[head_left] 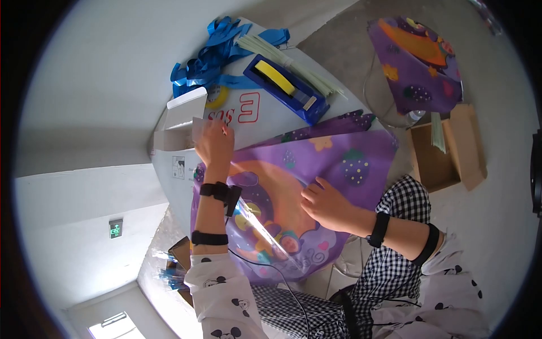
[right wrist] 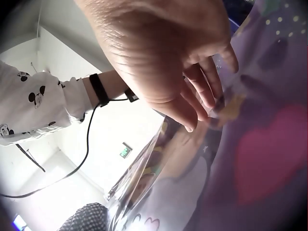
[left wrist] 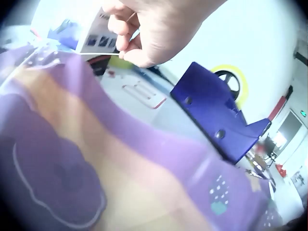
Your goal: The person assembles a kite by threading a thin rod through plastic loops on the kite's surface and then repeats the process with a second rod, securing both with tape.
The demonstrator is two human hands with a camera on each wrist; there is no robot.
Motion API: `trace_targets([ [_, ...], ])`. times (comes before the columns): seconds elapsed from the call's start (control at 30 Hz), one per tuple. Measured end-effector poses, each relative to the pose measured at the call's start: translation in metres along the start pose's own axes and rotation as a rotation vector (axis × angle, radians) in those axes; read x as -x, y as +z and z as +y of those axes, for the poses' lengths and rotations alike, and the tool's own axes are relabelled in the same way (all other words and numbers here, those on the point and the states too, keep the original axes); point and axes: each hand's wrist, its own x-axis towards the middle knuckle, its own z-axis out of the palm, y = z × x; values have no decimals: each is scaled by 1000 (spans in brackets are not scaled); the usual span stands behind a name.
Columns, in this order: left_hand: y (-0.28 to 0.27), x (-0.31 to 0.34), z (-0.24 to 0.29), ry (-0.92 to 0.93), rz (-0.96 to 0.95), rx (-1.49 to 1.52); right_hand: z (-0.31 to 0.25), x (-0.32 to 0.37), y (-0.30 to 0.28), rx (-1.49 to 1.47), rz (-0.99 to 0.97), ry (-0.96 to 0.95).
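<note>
A purple printed plastic sheet point(head_left: 361, 169) with an orange moon and strawberries lies across the table in front of the person. At the table's left side the left hand point(head_left: 214, 144) pinches a thin, pale translucent piece point(head_left: 197, 129) beside a small open white box point(head_left: 174, 139). In the left wrist view this piece shows edge-on as a thin white line, between thumb and fingertips point(left wrist: 126, 52). The right hand point(head_left: 330, 206) rests on the sheet with relaxed, slightly bent fingers point(right wrist: 207, 86) and grips nothing.
A blue tape dispenser point(head_left: 288, 87) with yellow tape stands behind the sheet. Blue ribbon point(head_left: 209, 62), pale thin sticks point(head_left: 276, 56) and a yellow tape roll point(head_left: 216, 97) lie farther back. On the right are another purple printed piece point(head_left: 406, 68) and an open cardboard box point(head_left: 432, 158).
</note>
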Motion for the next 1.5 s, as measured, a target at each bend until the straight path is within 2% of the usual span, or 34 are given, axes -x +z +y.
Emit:
trace_targets([
  [0.1,-55,-26,12,-108,182,161,-1,0,2,12,-25,4],
  [0.17,-92,-47,4,-165,217,280,0,0,1,27,-43,0],
  [0.23,-142,-59,7,-55,316,662,-1,0,-1,49,-60,-5],
  [0.27,-167,-63,12,-64,425,694,-2,0,0,44,-34,2],
  [0.33,-207,-66,-5,228,660,906,-3,1,5,41,16,22],
  [0.37,-235,-55,-4,152,752,802,-2,1,2,-50,95,20],
  [0.4,-255,-40,-26,258,862,467,-1,-1,-4,-134,170,26],
  [0.43,-280,-22,-44,349,924,500,4,-3,-11,-208,246,38],
  [0.47,-297,4,-38,208,1082,532,12,-9,-33,-272,350,161],
  [0.5,-311,36,-33,245,1060,850,27,-16,-58,-338,453,276],
  [0.53,-316,70,-15,135,964,-122,55,-23,-69,-307,714,290],
  [0.57,-312,103,-14,132,925,651,71,-25,-91,-336,711,491],
  [0.63,-282,166,-10,-130,754,1159,133,-33,-86,-129,801,613],
  [0.7,-245,208,16,-498,658,1139,165,-38,-80,-125,618,726],
  [0.73,-231,223,32,-631,615,1383,172,-40,-77,-106,542,745],
  [0.8,-222,238,60,-802,424,1327,183,-45,-71,-65,389,788],
  [0.9,-201,263,76,-1070,421,1430,194,-40,-55,-97,497,788],
  [1.0,-187,275,70,-998,366,1590,157,12,-81,-17,354,806],
  [1.03,-187,272,71,-1024,361,1641,138,40,-93,14,328,786],
  [1.07,-187,270,72,-1013,291,1649,118,70,-117,-131,241,799],
  [1.1,-187,267,72,-1002,227,1655,112,110,-119,-98,290,788],
  [1.13,-188,263,72,-989,163,1658,81,144,-140,-150,357,857],
  [1.17,-193,256,79,-985,129,1681,54,178,-160,-268,395,887],
  [1.2,-191,252,84,-963,75,1715,32,206,-169,-475,517,865],
  [1.23,-189,250,90,-944,17,1744,6,225,-179,-476,480,910],
  [1.27,-187,249,97,-927,-48,1772,-23,229,-188,-390,357,953],
  [1.33,-184,243,119,-908,-95,1860,-69,222,-176,-610,254,935],
  [1.37,-183,239,126,-888,-124,1904,-88,210,-168,-727,207,860],
  [1.43,-186,234,129,-864,-13,1992,-109,190,-155,-772,105,810],
  [1.5,-195,230,122,-850,105,2012,-115,181,-137,-845,91,769],
])
